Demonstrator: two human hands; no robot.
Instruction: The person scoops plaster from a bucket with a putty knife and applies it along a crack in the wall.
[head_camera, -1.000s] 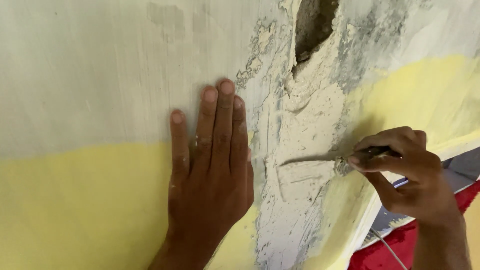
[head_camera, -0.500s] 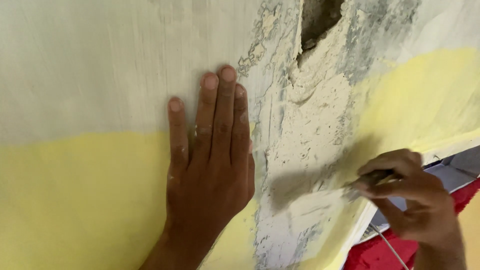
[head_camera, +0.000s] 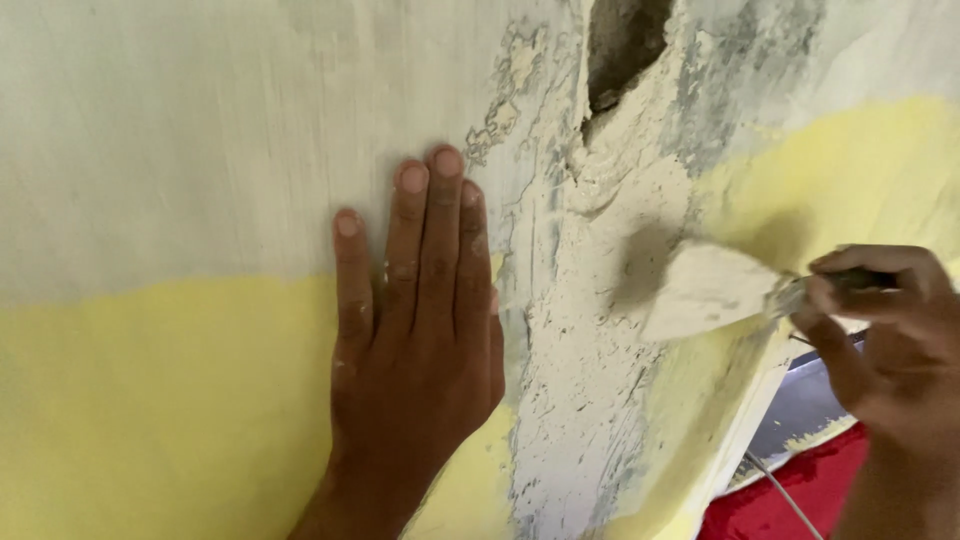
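Note:
My left hand (head_camera: 415, 340) lies flat against the wall (head_camera: 180, 150), fingers together and pointing up, just left of a rough vertical strip of grey-white filler (head_camera: 590, 330). My right hand (head_camera: 885, 340) grips the dark handle of a putty knife (head_camera: 715, 290). Its wide blade is coated with filler and is turned flat towards me, held against or just off the right side of the filler strip. A dark hole (head_camera: 625, 45) gapes in the wall at the top of the strip.
The wall is pale grey-white above and yellow (head_camera: 150, 420) below. At the lower right its edge gives way to a grey surface (head_camera: 800, 410), a red sheet (head_camera: 775, 500) and a thin wire (head_camera: 775, 490).
The putty knife has turned from edge-on to flat, showing its filler-coated blade, and my right hand has moved slightly right and down. My left hand stays pressed on the wall.

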